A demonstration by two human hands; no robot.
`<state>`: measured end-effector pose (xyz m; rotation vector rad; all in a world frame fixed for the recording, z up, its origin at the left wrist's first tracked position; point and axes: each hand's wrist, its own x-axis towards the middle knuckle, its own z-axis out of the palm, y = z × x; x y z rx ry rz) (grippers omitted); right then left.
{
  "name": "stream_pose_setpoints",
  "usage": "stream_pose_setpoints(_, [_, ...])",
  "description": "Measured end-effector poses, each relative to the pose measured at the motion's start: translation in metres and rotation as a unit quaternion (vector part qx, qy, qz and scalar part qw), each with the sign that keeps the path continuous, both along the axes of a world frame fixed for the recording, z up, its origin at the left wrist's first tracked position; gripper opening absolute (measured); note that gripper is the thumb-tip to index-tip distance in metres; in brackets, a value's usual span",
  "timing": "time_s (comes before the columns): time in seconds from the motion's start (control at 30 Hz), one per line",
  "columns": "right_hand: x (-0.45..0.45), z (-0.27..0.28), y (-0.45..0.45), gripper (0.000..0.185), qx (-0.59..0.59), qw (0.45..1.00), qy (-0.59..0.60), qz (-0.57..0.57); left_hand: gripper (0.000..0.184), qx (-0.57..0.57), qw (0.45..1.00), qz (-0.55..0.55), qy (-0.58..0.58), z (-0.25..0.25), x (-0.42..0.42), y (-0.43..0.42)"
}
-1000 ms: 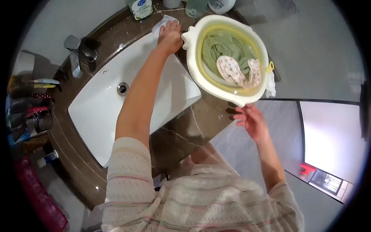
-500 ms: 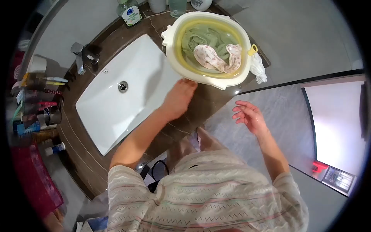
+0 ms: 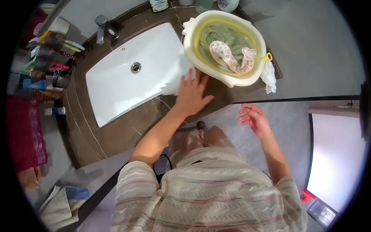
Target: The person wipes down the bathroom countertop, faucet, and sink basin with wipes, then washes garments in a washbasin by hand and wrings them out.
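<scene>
My left hand (image 3: 192, 93) is palm down over the brown counter's front strip, between the sink and the basin. Its fingers are spread, pointing at the sink edge just beside the cream-and-yellow basin (image 3: 232, 80). In the basin's water lie a green cloth (image 3: 228, 35) and a patterned pinkish-white fabric piece (image 3: 220, 52), which curves over the green one. Held in the air in front of the counter, my right hand (image 3: 254, 119) has loosely bent fingers, apart, with nothing in them.
A white sink (image 3: 116, 92) with a faucet (image 3: 101, 29) is set into the brown counter (image 3: 81, 135). White cloth (image 3: 268, 77) hangs by the basin's yellow plug. Toiletries and cups (image 3: 60, 79) line the left side. Bottles (image 3: 228, 4) stand behind the basin.
My left hand has spread its fingers, which were bunched by the basin's rim, and turned flat. My right hand stays nearly where it was. The camera view has shifted and turned.
</scene>
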<state>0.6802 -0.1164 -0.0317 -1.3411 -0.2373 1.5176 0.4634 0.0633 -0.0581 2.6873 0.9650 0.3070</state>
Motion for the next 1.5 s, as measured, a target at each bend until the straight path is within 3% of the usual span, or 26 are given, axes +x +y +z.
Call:
stream_pose_setpoints(0.4, [-0.002,-0.003,0.026,0.028,-0.001,0.997,0.010,0.072,0.060,0.002,0.965,0.205,0.162,0.007,-0.193,-0.013])
stream_pose_setpoints(0.47, [-0.006,-0.012,0.029,0.027,-0.002,0.995,0.018,0.099,0.049,0.076,0.964,0.217,0.132,0.001,-0.240,-0.007])
stream_pose_setpoints(0.57, [-0.025,-0.018,0.042,0.025,-0.002,0.990,0.017,0.138,0.040,0.011,0.948,0.311,0.067,-0.012,-0.306,0.011])
stream_pose_setpoints(0.8, [-0.055,-0.002,0.063,0.018,-0.061,0.961,-0.152,0.223,0.018,0.021,0.929,0.370,0.011,-0.019,-0.322,0.023])
stream_pose_setpoints(0.9, [-0.079,0.009,0.074,0.017,-0.054,0.953,-0.162,0.249,0.025,-0.042,0.889,0.423,-0.174,0.001,-0.288,0.033])
stream_pose_setpoints(0.97, [-0.094,-0.001,0.086,0.017,-0.066,0.952,-0.159,0.253,0.035,-0.052,0.911,0.350,-0.213,0.011,-0.249,0.026])
stream_pose_setpoints(1.0, [-0.100,0.001,0.090,0.016,-0.067,0.951,-0.154,0.261,0.035,-0.025,0.910,0.243,-0.335,0.007,-0.224,0.018])
stream_pose_setpoints(1.03, [-0.103,0.001,0.090,0.016,-0.063,0.950,-0.157,0.262,0.034,-0.106,0.925,0.259,-0.258,0.030,-0.194,0.008])
stream_pose_setpoints(1.07, [-0.105,0.000,0.091,0.016,-0.059,0.949,-0.159,0.264,0.039,-0.083,0.957,0.164,-0.223,0.018,-0.170,0.000])
stream_pose_setpoints(1.17, [-0.109,0.000,0.091,0.015,-0.054,0.950,-0.163,0.260,0.043,-0.138,0.955,-0.022,-0.263,-0.005,-0.098,-0.040])
stream_pose_setpoints(1.2, [-0.108,0.001,0.090,0.015,-0.054,0.951,-0.164,0.257,0.048,-0.165,0.966,-0.074,-0.182,0.002,-0.089,-0.040])
stream_pose_setpoints(1.3, [-0.107,0.000,0.088,0.016,-0.054,0.952,-0.163,0.255,0.057,-0.092,0.989,-0.062,-0.093,-0.003,-0.106,-0.055])
stream_pose_setpoints(1.5, [-0.113,0.002,0.101,0.015,-0.034,0.947,-0.170,0.270,0.076,-0.099,0.993,0.063,0.014,0.007,-0.228,-0.047])
